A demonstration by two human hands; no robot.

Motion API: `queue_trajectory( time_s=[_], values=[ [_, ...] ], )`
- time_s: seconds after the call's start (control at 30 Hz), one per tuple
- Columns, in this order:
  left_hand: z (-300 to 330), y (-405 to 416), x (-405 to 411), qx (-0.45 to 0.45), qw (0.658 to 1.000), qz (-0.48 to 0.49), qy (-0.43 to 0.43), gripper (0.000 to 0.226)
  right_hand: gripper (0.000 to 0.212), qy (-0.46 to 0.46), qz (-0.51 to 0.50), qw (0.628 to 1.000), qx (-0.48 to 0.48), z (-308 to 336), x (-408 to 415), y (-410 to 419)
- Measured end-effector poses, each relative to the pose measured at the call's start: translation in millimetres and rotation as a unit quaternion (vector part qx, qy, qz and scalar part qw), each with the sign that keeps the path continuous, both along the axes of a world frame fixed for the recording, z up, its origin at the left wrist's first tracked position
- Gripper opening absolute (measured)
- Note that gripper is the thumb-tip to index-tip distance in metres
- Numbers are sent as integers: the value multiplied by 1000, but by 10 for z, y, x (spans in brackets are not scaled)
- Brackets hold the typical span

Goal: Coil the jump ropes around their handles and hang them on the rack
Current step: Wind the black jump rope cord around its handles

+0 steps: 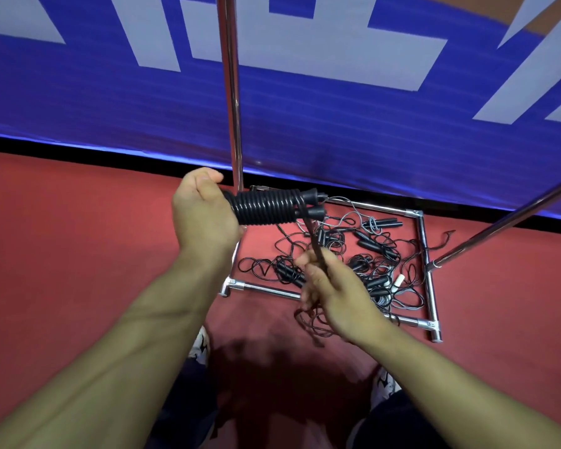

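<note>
Head view: left hand (204, 209) grips the paired handles (266, 205), already wrapped in black coils, above the rack base (423, 241). Right hand (334, 293) pinches the free rope (314, 241). It looks light, limp and springy; keep tension near the handle caps.

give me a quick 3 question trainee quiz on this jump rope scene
1. True or false: the left hand grips the paired handles, already wrapped in rope coils.
2. What does the right hand pinch?
A. a white handle
B. the loose rope running up to the handles
C. the rack pole
3. Fill in: the tangled ropes lie on the red floor inside the rack's metal ____.

Key: 1 true; 2 B; 3 base frame
</note>
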State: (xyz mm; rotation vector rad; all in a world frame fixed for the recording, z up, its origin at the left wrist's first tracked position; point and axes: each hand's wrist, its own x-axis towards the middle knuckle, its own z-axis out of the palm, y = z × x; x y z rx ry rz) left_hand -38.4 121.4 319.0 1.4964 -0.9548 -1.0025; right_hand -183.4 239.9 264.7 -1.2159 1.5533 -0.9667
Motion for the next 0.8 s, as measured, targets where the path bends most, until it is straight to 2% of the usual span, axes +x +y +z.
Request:
queue_trajectory(
  time_s=[0.07, 0.1, 0.13, 0.2, 0.33, 0.43, 0.5, 0.57, 0.6, 0.63, 0.7, 0.8],
  values=[
    [2, -1, 6, 14, 1000, 6, 22, 35, 18, -102, -32, 994, 35, -17, 28, -24],
    [16, 7, 2, 19, 999, 8, 33, 35, 18, -104, -33, 993, 33, -30, 29, -27],
    [28, 13, 5, 25, 999, 13, 43, 35, 20, -68, -29, 997, 18, -45, 23, -23],
    [56, -1, 37, 46, 996, 36, 64, 36, 25, 62, -22, 997, -36, -20, 21, 26],
    [57, -65, 141, 70, 992, 66, 77, 35, 42, 195, 2, 975, -106, 4, 14, 46],
    [63, -25, 120, 69, 994, 41, 78, 35, 29, 272, 76, 955, -91, -93, -10, 10],
    [65, 41, 55, 72, 994, 3, 79, 35, 21, 221, 48, 973, -46, -111, 22, -26],
    [75, 86, -2, 70, 995, -20, 67, 35, 19, 30, -16, 998, 57, -69, 102, -54],
    [82, 88, -18, 68, 995, -20, 67, 35, 19, -60, -45, 994, 82, -58, 123, -74],
    [89, 77, -24, 69, 995, -13, 73, 35, 21, -108, -73, 988, 77, -49, 119, -97],
    [96, 36, -16, 72, 993, 10, 91, 34, 26, -105, -126, 986, 34, -66, 47, -118],
    [99, -23, 34, 76, 990, 42, 108, 33, 26, -14, -175, 984, -27, -80, -56, -83]
  ],
)
